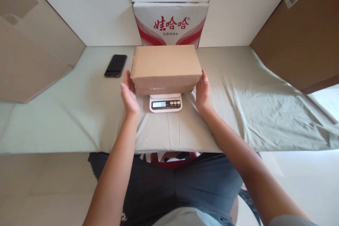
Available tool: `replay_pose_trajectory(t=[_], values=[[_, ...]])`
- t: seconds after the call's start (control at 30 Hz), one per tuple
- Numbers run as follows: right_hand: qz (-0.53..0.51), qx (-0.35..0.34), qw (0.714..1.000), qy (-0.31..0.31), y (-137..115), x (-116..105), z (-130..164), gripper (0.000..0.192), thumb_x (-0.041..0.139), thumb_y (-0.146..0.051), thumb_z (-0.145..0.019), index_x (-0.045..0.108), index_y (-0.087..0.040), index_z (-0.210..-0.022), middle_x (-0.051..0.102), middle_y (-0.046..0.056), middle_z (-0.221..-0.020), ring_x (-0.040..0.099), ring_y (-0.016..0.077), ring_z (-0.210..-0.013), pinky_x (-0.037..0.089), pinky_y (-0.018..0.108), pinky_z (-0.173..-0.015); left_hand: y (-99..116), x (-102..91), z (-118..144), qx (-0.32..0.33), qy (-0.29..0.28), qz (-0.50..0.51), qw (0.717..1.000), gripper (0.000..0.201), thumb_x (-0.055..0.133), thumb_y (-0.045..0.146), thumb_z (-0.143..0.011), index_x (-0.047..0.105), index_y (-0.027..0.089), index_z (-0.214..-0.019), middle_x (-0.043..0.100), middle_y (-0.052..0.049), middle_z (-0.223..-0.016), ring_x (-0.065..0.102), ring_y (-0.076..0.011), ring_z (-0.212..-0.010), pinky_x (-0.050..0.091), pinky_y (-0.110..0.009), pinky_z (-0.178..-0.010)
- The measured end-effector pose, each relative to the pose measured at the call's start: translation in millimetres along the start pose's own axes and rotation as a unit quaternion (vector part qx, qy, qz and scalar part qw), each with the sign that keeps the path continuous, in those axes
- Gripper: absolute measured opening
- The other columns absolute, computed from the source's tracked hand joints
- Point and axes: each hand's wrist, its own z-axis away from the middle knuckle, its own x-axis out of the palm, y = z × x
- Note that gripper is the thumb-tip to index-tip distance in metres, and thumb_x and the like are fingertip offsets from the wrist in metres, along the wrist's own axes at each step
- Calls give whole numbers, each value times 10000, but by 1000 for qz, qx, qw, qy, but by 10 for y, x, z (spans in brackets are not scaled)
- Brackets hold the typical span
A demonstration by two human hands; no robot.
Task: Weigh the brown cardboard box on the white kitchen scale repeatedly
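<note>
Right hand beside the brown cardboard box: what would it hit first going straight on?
Probably the white panel at the back, right of the red-and-white printed carton; depth is unclear, so the right hand might brush the brown cardboard box first.

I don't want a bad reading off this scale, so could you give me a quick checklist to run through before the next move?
1. Left hand at the left side of the brown box: ok.
2. Right hand at its right side: ok.
3. Box bearing on the white scale alone, no support from the hands: cannot tell; both hands are at its sides and the box hides most of the platform.
4. Scale display lit and not covered by the box: ok.
5. Full reading and unit legible: cannot tell; the characters are too small.
6. Phone apart from the box: ok.
</note>
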Motion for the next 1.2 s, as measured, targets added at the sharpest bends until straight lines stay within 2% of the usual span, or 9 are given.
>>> replay_pose_trajectory(t=[0.13,0.27,0.4,0.57,0.83,0.93,1.1,1.2], values=[[-6,6,1000,3,10,-2,-45,834,460,-778,-864,385,-338,-1569,294,-34,-1778,203,207,-1691,130,482,-1424,-17,39,-15,-11,14,1,1000,961,298,938,-843,514,298,-1527,404,-47,-1730,339,-263,-1627,300,-423,-1334],[-9,10,1000,5,27,-6,-72,794,463,-773,-857,422,-366,-1537,329,-52,-1765,241,200,-1680,144,482,-1418,-42,55,-24,-8,17,4,1000,1026,205,949,-844,495,259,-1547,404,-87,-1727,348,-271,-1623,306,-426,-1330],[2,5,1000,1,58,-22,-101,832,458,-818,-840,445,-357,-1533,362,-36,-1751,275,226,-1670,160,510,-1416,-76,38,-34,-17,20,9,1000,1021,161,947,-847,495,286,-1549,400,-68,-1731,346,-266,-1624,295,-427,-1336],[10,7,1000,-2,80,-35,-128,834,476,-841,-824,485,-367,-1509,381,-41,-1743,309,245,-1657,171,537,-1414,-136,6,-61,-17,-1,-6,1000,994,202,944,-851,489,304,-1555,413,-64,-1725,339,-275,-1628,289,-440,-1339],[8,0,1000,-3,85,-46,-127,802,473,-822,-845,492,-358,-1500,374,-34,-1747,304,248,-1658,168,537,-1410,-117,57,-52,-31,31,15,999,1055,162,956,-839,523,241,-1526,437,-116,-1706,383,-287,-1606,291,-453,-1340],[4,-1,1000,-1,84,-45,-126,780,470,-806,-855,501,-350,-1487,383,-29,-1742,314,249,-1654,162,544,-1408,-126,53,-57,-27,28,14,999,1070,165,957,-838,520,220,-1527,450,-139,-1694,404,-292,-1595,319,-454,-1327],[9,-4,1000,-1,60,-30,-108,757,479,-789,-852,515,-353,-1470,397,-28,-1734,318,255,-1652,169,545,-1406,-150,42,-65,-15,10,3,1000,1051,140,952,-840,529,252,-1521,453,-111,-1697,386,-281,-1605,311,-445,-1331],[5,-5,1000,-2,43,-18,-93,743,480,-770,-857,521,-346,-1466,406,-23,-1730,327,254,-1647,170,543,-1407,-160,42,-61,-17,21,6,1000,1057,148,951,-841,535,235,-1515,451,-126,-1696,395,-286,-1600,314,-446,-1328]])
